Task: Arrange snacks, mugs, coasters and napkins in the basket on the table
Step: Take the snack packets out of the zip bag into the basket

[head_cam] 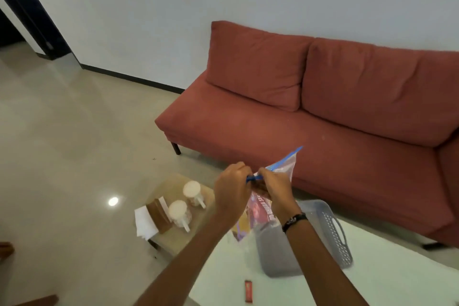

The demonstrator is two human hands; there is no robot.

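Above the near end of the grey basket [330, 233], a clear zip bag of snacks [260, 206] hangs in the air with its blue seal pinched between both hands, the left hand [231, 191] and right hand [273, 189] meeting knuckle to knuckle at the seal, probably to pull it open so the packets can go into the basket just below. Off to the left, 2 white mugs [185, 202] stand beside napkins [145, 222] on a low side table [173, 243], well apart from the hands.

Basket [332, 228] partly behind forearm [318, 256]
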